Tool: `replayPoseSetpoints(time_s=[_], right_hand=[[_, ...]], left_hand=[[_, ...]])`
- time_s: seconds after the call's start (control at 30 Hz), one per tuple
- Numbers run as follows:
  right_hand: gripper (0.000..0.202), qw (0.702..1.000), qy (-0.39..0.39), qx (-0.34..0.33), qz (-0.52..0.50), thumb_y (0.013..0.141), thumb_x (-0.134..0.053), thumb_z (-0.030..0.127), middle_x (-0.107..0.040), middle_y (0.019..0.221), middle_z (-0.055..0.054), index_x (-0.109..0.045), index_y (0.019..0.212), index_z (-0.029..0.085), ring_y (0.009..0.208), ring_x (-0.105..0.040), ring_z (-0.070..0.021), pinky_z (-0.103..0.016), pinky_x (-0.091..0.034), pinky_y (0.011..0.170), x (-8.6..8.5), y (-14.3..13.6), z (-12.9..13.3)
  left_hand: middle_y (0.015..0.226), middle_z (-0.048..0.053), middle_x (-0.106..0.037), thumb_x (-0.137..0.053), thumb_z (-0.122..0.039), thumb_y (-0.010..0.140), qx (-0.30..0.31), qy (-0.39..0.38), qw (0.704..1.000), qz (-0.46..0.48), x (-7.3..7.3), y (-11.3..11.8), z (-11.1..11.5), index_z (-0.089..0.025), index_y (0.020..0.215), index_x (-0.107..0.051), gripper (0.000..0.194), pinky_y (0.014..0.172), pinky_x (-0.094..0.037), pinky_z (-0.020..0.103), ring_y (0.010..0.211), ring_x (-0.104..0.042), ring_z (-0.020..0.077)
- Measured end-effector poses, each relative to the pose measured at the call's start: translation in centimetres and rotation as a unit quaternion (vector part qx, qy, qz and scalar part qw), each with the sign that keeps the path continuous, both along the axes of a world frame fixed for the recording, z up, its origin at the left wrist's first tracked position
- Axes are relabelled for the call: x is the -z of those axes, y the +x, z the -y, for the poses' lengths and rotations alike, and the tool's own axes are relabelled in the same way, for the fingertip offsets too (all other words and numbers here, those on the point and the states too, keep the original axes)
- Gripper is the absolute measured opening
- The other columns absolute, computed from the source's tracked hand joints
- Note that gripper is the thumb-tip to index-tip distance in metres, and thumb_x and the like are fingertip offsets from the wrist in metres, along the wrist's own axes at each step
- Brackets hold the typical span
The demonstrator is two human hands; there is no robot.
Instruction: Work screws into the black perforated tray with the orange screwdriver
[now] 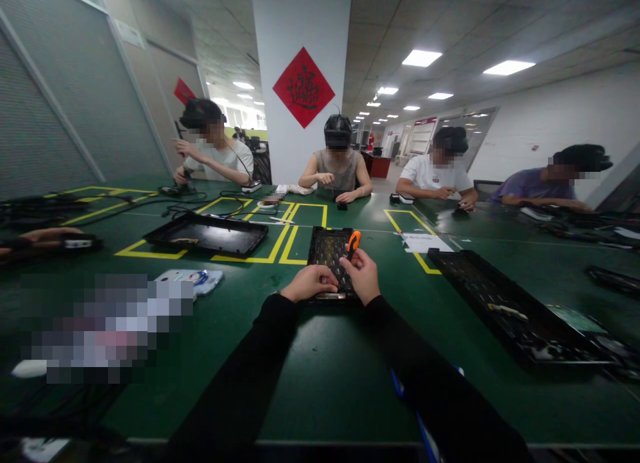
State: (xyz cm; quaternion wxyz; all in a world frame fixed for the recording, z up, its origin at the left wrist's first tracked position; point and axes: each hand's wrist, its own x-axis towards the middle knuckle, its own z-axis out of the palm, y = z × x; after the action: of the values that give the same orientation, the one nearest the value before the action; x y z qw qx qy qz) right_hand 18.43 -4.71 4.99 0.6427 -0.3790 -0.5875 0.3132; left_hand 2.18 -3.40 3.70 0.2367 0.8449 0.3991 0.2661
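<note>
At centre, the right hand (364,276) grips an orange-handled tool (355,239); the left hand (307,282), grip unclear, likely steadies the black tray (325,244).

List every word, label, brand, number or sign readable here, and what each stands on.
No text reads clearly enough to quote.
Red diamond sign on the pillar: dark, stylised Chinese-style writing, not surely legible.
White paper on the green table: faint dark characters, too blurred.
White shirt across the table: chest mark too small.
</note>
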Motion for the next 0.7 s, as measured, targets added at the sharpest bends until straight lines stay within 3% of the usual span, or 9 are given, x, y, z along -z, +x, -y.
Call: replayPoseSetpoints(time_s=[0.23, 0.5, 0.7], right_hand=[[0.038, 0.996, -0.028, -0.066, -0.05, 0.075, -0.053, 0.031, -0.063, 0.094, -0.008, -0.051, 0.11, 0.016, 0.068, -0.057, -0.0128, -0.024, -0.046, 0.058, -0.2, -0.53, 0.44], [0.038, 1.0, -0.016, 0.005, 0.002, 0.067, -0.061, 0.035, -0.06, 0.074, -0.001, -0.058, 0.1, 0.015, 0.053, -0.048, -0.0084, -0.021, -0.041, 0.05, 0.05, -0.19, 0.17], [0.036, 0.998, -0.027, -0.034, -0.035, 0.071, -0.057, 0.036, -0.062, 0.082, -0.004, -0.057, 0.1, 0.015, 0.058, -0.051, -0.0099, -0.022, -0.042, 0.052, -0.01, -0.25, 0.16]], left_hand=[[0.076, 0.0, -0.062, -0.064, -0.041, 0.066, -0.001, -0.003, 1.0, 0.004, -0.06, 0.08, 0.08, -0.019, 0.081, -0.068, 0.027, 0.062, -0.037, 0.02, 0.067, -0.052, 0.0109], [0.074, 0.001, -0.061, -0.063, -0.042, 0.066, -0.006, -0.005, 1.0, -0.007, 0.04, -0.03, 0.02, -0.019, 0.083, -0.067, 0.029, 0.061, -0.037, 0.02, 0.066, -0.052, 0.0115], [0.081, 0.0, -0.063, -0.061, -0.043, 0.068, 0.013, 0.017, 1.0, -0.012, -0.11, -0.08, 0.06, -0.022, 0.085, -0.068, 0.027, 0.064, -0.037, 0.019, 0.07, -0.052, 0.0113]])
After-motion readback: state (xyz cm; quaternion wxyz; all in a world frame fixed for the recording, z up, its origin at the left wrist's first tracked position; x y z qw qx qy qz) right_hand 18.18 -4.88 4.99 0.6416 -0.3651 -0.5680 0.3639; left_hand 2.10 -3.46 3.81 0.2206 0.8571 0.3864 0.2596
